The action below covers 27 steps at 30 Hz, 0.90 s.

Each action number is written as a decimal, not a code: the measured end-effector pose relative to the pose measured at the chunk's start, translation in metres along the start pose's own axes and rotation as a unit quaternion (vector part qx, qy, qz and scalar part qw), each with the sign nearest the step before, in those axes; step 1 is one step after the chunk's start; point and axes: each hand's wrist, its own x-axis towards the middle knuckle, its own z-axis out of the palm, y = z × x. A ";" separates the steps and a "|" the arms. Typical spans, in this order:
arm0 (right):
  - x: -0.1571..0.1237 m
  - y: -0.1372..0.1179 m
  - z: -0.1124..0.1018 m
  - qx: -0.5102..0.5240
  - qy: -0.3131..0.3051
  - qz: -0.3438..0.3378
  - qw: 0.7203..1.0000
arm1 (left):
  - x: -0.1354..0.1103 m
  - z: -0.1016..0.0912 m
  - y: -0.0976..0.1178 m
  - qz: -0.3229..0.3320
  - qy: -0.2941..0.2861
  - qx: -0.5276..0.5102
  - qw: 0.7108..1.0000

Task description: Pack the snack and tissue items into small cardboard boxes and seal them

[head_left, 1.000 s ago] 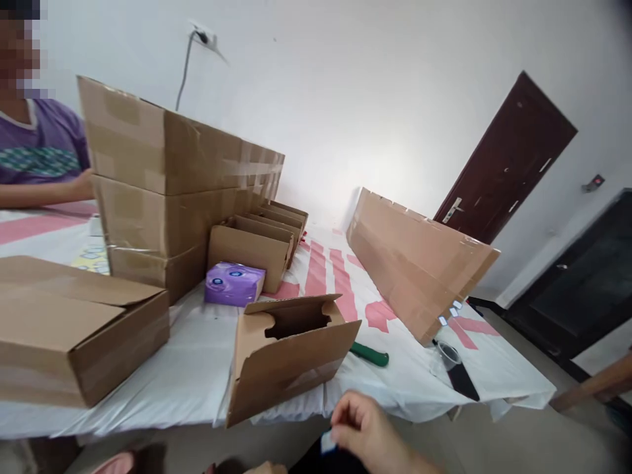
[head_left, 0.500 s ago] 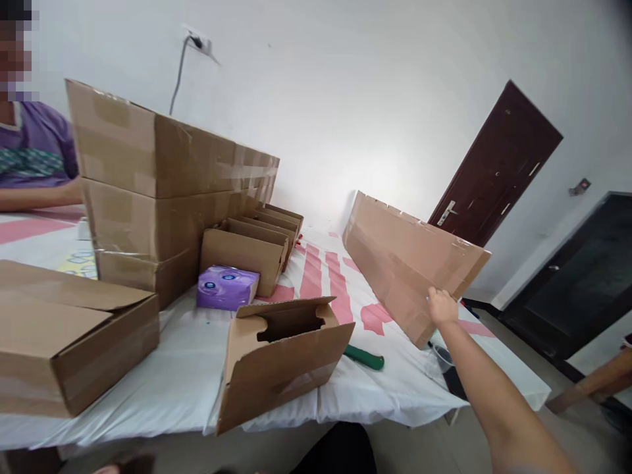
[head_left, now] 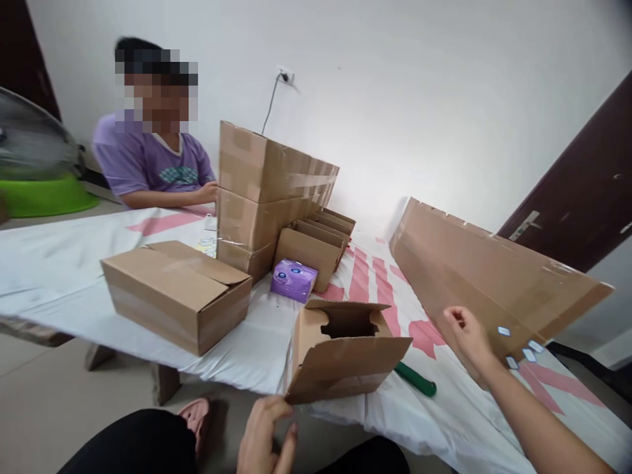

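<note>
My right hand (head_left: 467, 339) is in front of the large upright cardboard panel (head_left: 474, 263), its thumb and fingertips pinched together. Whatever they may hold is too small to make out. Several small white labels with blue edges (head_left: 529, 355) show on the panel's lower part beside that wrist. At the bottom, my left hand (head_left: 266, 431) has its thumb and fingers apart and nothing in it. Its fingertips are close to the lower left corner of an open cardboard box (head_left: 345, 368) lying at the table's front edge; whether they touch is unclear.
A closed carton (head_left: 172, 283) lies at left, near a purple pack (head_left: 293, 280). Behind stand stacked taped cartons (head_left: 247, 191) and a row of open boxes (head_left: 309, 247). A green handle (head_left: 417, 378) pokes out by the open box. A person in purple (head_left: 148, 164) sits across the table.
The view has swung left, showing more of the other person. My right hand has come off the panel's lower edge, uncovering the labels. My left hand has come into view.
</note>
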 end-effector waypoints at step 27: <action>-0.082 -0.087 0.031 0.092 -0.081 -0.222 0.967 | 0.069 -0.003 -0.025 -0.201 -0.053 -0.079 0.975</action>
